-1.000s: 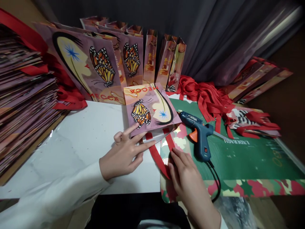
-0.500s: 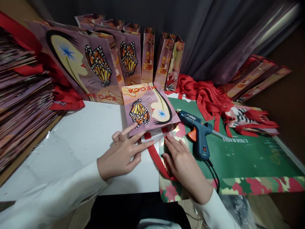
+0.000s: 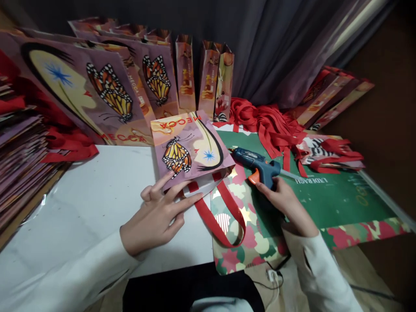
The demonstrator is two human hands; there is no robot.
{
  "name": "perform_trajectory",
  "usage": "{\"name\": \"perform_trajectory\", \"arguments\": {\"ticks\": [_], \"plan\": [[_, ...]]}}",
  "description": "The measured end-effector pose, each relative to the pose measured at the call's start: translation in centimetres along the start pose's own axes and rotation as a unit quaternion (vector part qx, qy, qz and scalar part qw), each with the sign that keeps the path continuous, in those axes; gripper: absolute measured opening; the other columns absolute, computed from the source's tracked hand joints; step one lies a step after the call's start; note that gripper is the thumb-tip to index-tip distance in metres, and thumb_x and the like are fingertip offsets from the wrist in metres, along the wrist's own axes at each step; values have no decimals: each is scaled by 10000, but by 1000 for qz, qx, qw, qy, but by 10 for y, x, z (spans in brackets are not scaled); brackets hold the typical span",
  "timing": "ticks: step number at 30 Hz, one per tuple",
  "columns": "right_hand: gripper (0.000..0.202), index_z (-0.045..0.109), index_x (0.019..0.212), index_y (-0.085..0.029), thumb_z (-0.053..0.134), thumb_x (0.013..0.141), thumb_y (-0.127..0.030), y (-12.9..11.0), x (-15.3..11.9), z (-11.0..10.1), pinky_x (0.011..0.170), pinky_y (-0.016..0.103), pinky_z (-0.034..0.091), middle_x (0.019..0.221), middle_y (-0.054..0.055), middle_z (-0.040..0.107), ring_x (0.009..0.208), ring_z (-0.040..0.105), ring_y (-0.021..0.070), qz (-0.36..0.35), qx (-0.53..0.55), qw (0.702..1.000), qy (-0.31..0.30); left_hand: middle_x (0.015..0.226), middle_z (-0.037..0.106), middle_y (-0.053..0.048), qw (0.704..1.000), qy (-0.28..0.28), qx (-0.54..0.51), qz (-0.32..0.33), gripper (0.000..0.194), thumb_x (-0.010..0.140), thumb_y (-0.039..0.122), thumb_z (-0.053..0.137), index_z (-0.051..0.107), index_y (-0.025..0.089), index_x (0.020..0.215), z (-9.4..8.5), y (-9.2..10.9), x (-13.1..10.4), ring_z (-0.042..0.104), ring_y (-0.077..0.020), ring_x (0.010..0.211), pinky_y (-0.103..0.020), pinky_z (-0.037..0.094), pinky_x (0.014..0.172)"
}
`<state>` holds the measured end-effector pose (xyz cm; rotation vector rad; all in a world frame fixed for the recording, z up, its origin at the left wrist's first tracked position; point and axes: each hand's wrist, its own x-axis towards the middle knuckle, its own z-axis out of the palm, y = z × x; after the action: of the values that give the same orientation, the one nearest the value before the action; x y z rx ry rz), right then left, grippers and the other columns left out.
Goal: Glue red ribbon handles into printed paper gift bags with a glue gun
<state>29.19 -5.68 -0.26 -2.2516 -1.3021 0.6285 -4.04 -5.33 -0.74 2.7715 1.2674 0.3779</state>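
Observation:
A purple paper gift bag (image 3: 190, 138) lies flat with its mouth towards me, printed with a butterfly and a stylised head. My left hand (image 3: 156, 216) rests at that mouth, fingers spread, pressing on the bag's edge. Out of the opening loops a red ribbon handle (image 3: 234, 206), both ends inside the bag. My right hand (image 3: 292, 203) is closed round the grip of a blue hot glue gun (image 3: 251, 158) with an orange trigger, right of the bag. Its nozzle points left, and a glue stick (image 3: 289, 174) sticks out of its back. My right fingers are partly hidden.
Several finished-looking bags (image 3: 107, 95) stand along the back by a dark curtain (image 3: 263, 52). Red ribbons (image 3: 260, 121) are heaped behind the green printed sheet (image 3: 334, 203). A tall stack of flat bags (image 3: 29, 160) rises at left on the white table (image 3: 97, 208).
My right hand has left the ribbon handle and moved right onto the glue gun's grip. The ribbon loop now lies uncovered. My left hand stays on the bag while the view shifts.

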Motion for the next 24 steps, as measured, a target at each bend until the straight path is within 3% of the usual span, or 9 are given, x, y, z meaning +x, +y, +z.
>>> {"name": "perform_trajectory", "arguments": {"ticks": [4,9,13,15,17,20,22,24], "plan": [[383,622,934,-189,753,642,-398,-5,-6,-13,500,248,446,748,0,655,595,591,148,114,253,959,-64,1419,424,-12,1000,-11,1,1,513,886,227,434,516,441,1345,-6,1,2,231,-464,1377,-554,309,1000],[543,567,1091,-239,789,602,-324,3,-43,-16,521,227,492,797,-33,679,621,621,141,85,430,898,34,1384,428,-69,999,-3,35,32,593,843,195,454,473,443,1381,0,-4,1,193,-482,1386,-614,315,981],[435,620,1061,-202,636,691,-431,22,-69,-14,511,301,531,818,48,715,643,668,214,73,498,864,-19,1380,430,-91,999,-15,45,26,574,838,185,454,512,414,1361,2,-6,0,220,-478,1375,-632,299,995],[441,634,1070,-202,650,690,-425,31,-77,-16,481,318,531,832,68,727,617,674,230,61,484,871,-51,1380,432,-89,999,-19,38,27,561,832,198,465,528,405,1349,1,-6,0,230,-479,1367,-624,301,1002],[373,664,1003,-199,695,692,-402,37,-80,-23,449,311,519,734,55,715,545,653,219,49,425,899,-89,1381,428,-88,999,-18,36,27,558,834,199,462,527,406,1348,0,-5,-1,223,-480,1367,-621,309,998],[200,699,791,-212,708,709,-394,34,-74,-40,463,307,534,580,19,665,500,628,204,-50,247,951,-176,1406,402,-72,999,-15,37,22,577,848,177,438,501,433,1361,0,-5,-1,189,-487,1379,-626,315,989],[127,700,690,-243,740,662,-360,21,-62,-51,539,309,570,576,1,668,552,647,206,-138,150,955,-215,1425,375,-61,999,-21,34,24,603,842,172,448,477,462,1370,0,-6,0,172,-496,1384,-636,315,985],[119,719,737,-266,743,644,-336,2,-47,-57,639,313,593,677,-7,710,634,670,204,-216,107,943,-230,1427,357,-64,999,-21,30,29,622,820,173,474,479,485,1359,1,-6,1,186,-501,1380,-644,326,975]]}}
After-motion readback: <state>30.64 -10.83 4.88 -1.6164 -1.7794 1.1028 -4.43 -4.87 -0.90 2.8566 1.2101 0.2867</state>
